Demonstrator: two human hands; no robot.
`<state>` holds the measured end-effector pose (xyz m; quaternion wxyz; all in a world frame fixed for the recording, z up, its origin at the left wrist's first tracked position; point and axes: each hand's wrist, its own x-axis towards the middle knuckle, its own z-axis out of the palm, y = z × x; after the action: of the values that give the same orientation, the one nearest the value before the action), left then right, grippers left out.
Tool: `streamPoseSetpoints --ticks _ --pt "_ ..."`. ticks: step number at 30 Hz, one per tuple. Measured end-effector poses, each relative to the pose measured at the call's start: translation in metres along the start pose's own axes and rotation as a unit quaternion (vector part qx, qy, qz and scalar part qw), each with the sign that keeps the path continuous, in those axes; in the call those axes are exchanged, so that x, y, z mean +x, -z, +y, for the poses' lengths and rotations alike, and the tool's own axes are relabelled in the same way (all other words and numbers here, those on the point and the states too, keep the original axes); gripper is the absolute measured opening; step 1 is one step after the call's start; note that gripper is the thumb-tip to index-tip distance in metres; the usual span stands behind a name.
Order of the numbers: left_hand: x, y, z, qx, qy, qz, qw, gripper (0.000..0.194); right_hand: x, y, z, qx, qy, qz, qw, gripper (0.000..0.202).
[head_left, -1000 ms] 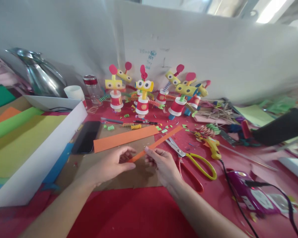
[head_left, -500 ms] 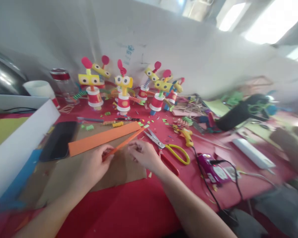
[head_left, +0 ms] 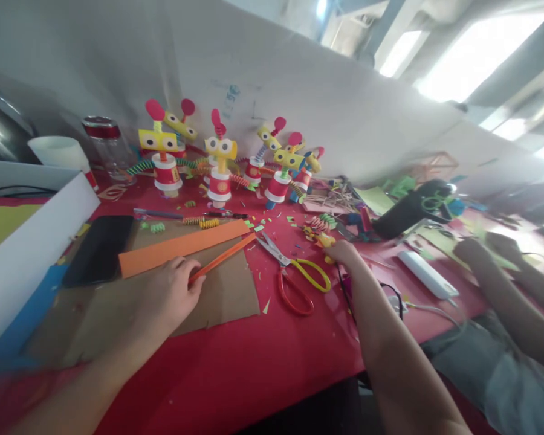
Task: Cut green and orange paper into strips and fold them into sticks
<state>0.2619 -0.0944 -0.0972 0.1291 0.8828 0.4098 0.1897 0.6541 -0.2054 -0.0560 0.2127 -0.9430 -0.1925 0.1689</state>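
My left hand point(head_left: 178, 291) is closed on the near end of a thin orange paper strip point(head_left: 224, 257). That strip slants up to the right over a cardboard sheet point(head_left: 229, 296), beside a wider orange paper strip point(head_left: 181, 246) lying flat. Far to the right, my right hand point(head_left: 344, 254) has its fingers round the handle of a yellow glue gun point(head_left: 325, 240), partly hiding it. Between my hands lie scissors point(head_left: 283, 261), blades apart, with one yellow and one red handle.
Several paper-cup robot figures point(head_left: 220, 181) stand along the wall. A black phone point(head_left: 100, 249) and a white box point(head_left: 40, 244) are at left. A white power strip point(head_left: 428, 275), cords and a co-worker's hands point(head_left: 469, 251) are at right. Paper scraps litter the red table.
My right hand has left the thin orange strip and moved right to the glue gun. My left hand still holds the strip. The view has shifted slightly right.
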Motion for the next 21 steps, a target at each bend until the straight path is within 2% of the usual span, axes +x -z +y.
streamPoseSetpoints --ticks 2,5,8,9,11,14,16,21 --pt "0.002 0.002 0.004 -0.001 0.000 0.000 1.000 0.028 0.000 0.001 -0.004 0.050 -0.012 -0.015 0.999 0.034" --pt "0.002 0.009 0.005 -0.001 -0.005 -0.033 0.999 0.028 -0.013 0.006 -0.011 0.144 -0.008 -0.027 0.989 0.027" --pt "0.001 0.017 -0.001 -0.016 0.011 -0.073 0.997 0.021 -0.041 0.008 -0.018 0.234 0.034 -0.040 0.971 0.005" --pt "0.000 0.019 -0.002 -0.022 0.022 -0.077 0.997 0.019 -0.053 0.007 -0.020 0.262 0.052 -0.053 0.962 0.005" --pt "-0.001 0.020 -0.001 -0.028 0.036 -0.069 0.997 0.020 -0.080 0.002 -0.023 0.321 0.096 -0.098 0.937 0.016" --pt "-0.001 0.019 0.007 -0.020 0.031 -0.052 0.998 0.029 -0.118 -0.014 -0.026 0.420 0.178 -0.203 0.866 0.032" --pt "0.000 0.018 0.013 -0.011 0.021 -0.063 0.998 0.029 -0.137 -0.027 -0.028 0.418 0.217 -0.231 0.851 0.035" --pt "0.000 0.023 0.016 -0.023 0.029 -0.079 0.996 0.027 -0.161 -0.056 -0.031 0.289 0.331 -0.211 0.873 0.029"
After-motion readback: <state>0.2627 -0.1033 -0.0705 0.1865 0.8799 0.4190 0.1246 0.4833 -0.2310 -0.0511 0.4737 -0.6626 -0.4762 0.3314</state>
